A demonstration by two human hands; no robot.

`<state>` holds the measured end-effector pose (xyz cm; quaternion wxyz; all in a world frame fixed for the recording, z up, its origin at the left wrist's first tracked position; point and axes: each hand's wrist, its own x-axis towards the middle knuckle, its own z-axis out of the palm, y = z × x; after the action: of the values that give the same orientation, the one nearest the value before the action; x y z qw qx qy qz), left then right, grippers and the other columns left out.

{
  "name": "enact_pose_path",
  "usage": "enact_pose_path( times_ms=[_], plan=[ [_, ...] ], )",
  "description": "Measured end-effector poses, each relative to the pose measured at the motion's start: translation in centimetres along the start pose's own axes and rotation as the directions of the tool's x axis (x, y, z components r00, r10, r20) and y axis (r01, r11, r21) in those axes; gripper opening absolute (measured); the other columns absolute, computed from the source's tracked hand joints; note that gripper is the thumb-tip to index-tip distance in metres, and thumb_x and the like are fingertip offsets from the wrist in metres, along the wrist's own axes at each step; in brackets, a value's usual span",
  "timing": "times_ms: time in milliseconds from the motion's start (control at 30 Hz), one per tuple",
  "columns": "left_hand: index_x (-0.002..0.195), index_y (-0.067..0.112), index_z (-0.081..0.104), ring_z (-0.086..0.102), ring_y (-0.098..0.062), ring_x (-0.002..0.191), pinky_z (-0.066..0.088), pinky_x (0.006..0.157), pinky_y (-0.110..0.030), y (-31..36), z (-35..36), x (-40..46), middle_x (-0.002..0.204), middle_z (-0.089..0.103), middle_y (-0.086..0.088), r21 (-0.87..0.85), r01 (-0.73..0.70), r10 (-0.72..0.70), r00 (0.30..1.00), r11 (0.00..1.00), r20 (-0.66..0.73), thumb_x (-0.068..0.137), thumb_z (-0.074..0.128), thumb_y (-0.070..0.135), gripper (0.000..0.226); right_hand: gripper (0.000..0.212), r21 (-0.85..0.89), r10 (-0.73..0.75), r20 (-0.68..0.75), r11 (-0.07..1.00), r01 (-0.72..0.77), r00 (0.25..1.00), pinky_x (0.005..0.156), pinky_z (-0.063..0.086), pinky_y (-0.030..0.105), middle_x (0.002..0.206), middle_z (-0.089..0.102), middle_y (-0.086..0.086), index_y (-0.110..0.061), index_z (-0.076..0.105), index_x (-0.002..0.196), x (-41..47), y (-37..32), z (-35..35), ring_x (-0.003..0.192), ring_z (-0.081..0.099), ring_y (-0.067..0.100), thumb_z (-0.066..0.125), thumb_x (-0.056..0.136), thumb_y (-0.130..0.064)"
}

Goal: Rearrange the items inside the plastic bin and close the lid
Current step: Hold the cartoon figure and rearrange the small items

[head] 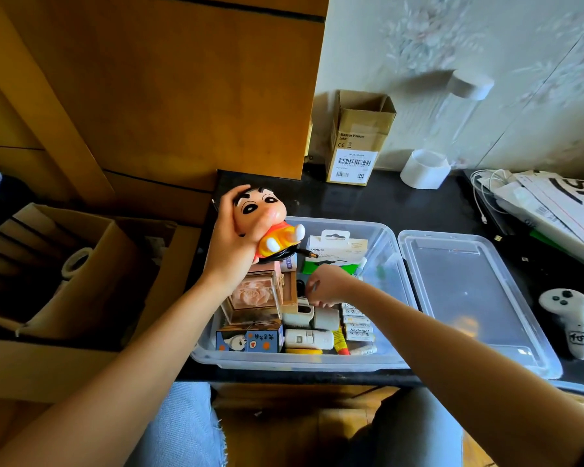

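**Bin open, figure lifted, right hand among the contents**

While I watch through the head camera, the largest surface is the glossy black table (402, 203), bounded at left by orange wooden panelling (169, 85). On it stands the clear plastic bin (388, 251), rectangular with rounded corners, its far right part showing bare floor. Its lid (469, 298), equally clear, lies flat just beside the bin's right wall. At left, off the table, I see an open cardboard box (81, 274). My left hand (231, 241) grips a smooth, glossy cartoon figure (267, 220) above the bin's far left corner, fingers curled over its head. My right hand (327, 286) reaches down into the bin's middle, fingers curled downward; what they hold, I cannot tell. Below it lie a transparent cube with a carved rose (253, 298), white cylindrical devices (309, 338) and labelled batteries (358, 328).
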<state>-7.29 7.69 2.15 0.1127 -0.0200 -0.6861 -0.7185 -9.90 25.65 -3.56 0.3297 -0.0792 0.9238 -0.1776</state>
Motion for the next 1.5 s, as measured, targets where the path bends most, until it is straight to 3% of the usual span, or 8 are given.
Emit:
enact_pose_path(
  times_ms=[167, 300, 433, 767, 900, 1100, 1267, 1500],
  plan=[
    [0.126, 0.03, 0.043, 0.06, 0.007, 0.097, 0.05, 0.065, -0.011, -0.5, -0.1, 0.2, 0.114, 0.054, 0.014, 0.017, 0.008, -0.007, 1.0, 1.0, -0.006, 0.078, 0.066, 0.041, 0.054, 0.027, 0.128, 0.051, 0.089, 0.99, -0.062, 0.995, 0.076, 0.057, 0.029, 0.101, 0.07, 0.015, -0.001, 0.065, 0.111, 0.9, 0.1, 0.0, 0.087, 0.07, 0.024, 0.055, 0.089, -0.014],
    [0.127, 0.028, 0.043, 0.06, 0.007, 0.096, 0.05, 0.065, -0.011, -0.6, -0.2, 0.1, 0.114, 0.054, 0.013, 0.01, -0.001, 0.001, 1.0, 1.0, -0.011, 0.082, 0.067, 0.037, 0.052, 0.023, 0.164, 0.086, -0.072, 0.984, -0.073, 0.994, 0.064, 0.055, 0.026, 0.074, 0.066, 0.008, -0.001, 0.066, 0.094, 1.6, -0.4, 0.4, 0.063, 0.063, 0.018, 0.062, 0.084, -0.022],
    [0.127, 0.026, 0.043, 0.06, 0.007, 0.096, 0.05, 0.065, -0.01, -0.5, -0.3, 0.0, 0.115, 0.055, 0.012, 0.008, -0.01, 0.01, 1.0, 1.0, -0.015, 0.08, 0.066, 0.038, 0.053, 0.021, 0.144, 0.097, -0.177, 0.987, -0.072, 0.979, 0.049, 0.034, 0.025, 0.065, 0.05, 0.005, -0.004, 0.058, 0.069, 2.1, -1.1, 1.3, 0.062, 0.047, 0.02, 0.048, 0.086, -0.011],
    [0.128, 0.025, 0.042, 0.061, 0.006, 0.096, 0.05, 0.064, -0.011, -0.3, -0.2, -0.1, 0.116, 0.054, 0.008, -0.013, -0.006, 0.005, 1.0, 1.0, -0.013, 0.077, 0.063, 0.036, 0.056, 0.03, 0.356, -0.058, -0.163, 0.928, 0.114, 0.985, 0.084, 0.043, 0.029, 0.115, 0.063, 0.01, -0.015, 0.057, 0.123, 2.9, 0.4, 2.7, 0.103, 0.058, 0.024, 0.046, 0.095, -0.012],
    [0.127, 0.026, 0.041, 0.061, 0.006, 0.097, 0.05, 0.063, -0.011, -0.3, -0.2, -0.1, 0.117, 0.053, 0.009, -0.015, -0.002, 0.002, 1.0, 1.0, -0.016, 0.077, 0.063, 0.037, 0.055, 0.025, 0.306, -0.032, -0.196, 0.948, 0.092, 0.98, 0.081, 0.048, 0.03, 0.107, 0.067, 0.006, -0.02, 0.063, 0.115, 3.8, 0.3, 3.0, 0.097, 0.061, 0.024, 0.056, 0.091, -0.02],
    [0.128, 0.029, 0.041, 0.06, 0.005, 0.097, 0.051, 0.063, -0.011, -0.5, -0.2, 0.0, 0.117, 0.054, 0.009, 0.005, 0.009, -0.009, 1.0, 1.0, -0.014, 0.079, 0.064, 0.039, 0.055, 0.01, 0.327, 0.057, -0.292, 0.944, 0.044, 0.955, 0.049, 0.037, 0.02, 0.076, 0.063, -0.003, -0.021, 0.069, 0.092, 4.0, 0.1, 3.6, 0.064, 0.053, 0.011, 0.062, 0.084, -0.021],
    [0.126, 0.032, 0.043, 0.061, 0.005, 0.098, 0.051, 0.062, -0.012, -0.5, -0.2, 0.0, 0.117, 0.054, 0.01, 0.011, 0.013, -0.013, 1.0, 1.0, -0.015, 0.079, 0.064, 0.039, 0.052, 0.016, 0.349, 0.104, -0.235, 0.937, -0.016, 0.966, 0.047, 0.036, 0.021, 0.065, 0.057, -0.005, -0.011, 0.069, 0.088, 4.1, -0.2, 3.8, 0.057, 0.05, 0.011, 0.053, 0.087, -0.011],
    [0.125, 0.03, 0.043, 0.061, 0.005, 0.096, 0.05, 0.063, -0.012, 0.0, -0.1, -0.2, 0.116, 0.054, 0.009, 0.001, 0.017, -0.017, 1.0, 1.0, -0.015, 0.08, 0.067, 0.04, 0.053, 0.013, 0.316, 0.015, -0.265, 0.946, 0.073, 0.964, 0.064, 0.045, 0.026, 0.09, 0.065, 0.0, -0.022, 0.063, 0.097, 3.4, -0.1, 3.5, 0.082, 0.06, 0.021, 0.054, 0.089, -0.019]
  ],
)
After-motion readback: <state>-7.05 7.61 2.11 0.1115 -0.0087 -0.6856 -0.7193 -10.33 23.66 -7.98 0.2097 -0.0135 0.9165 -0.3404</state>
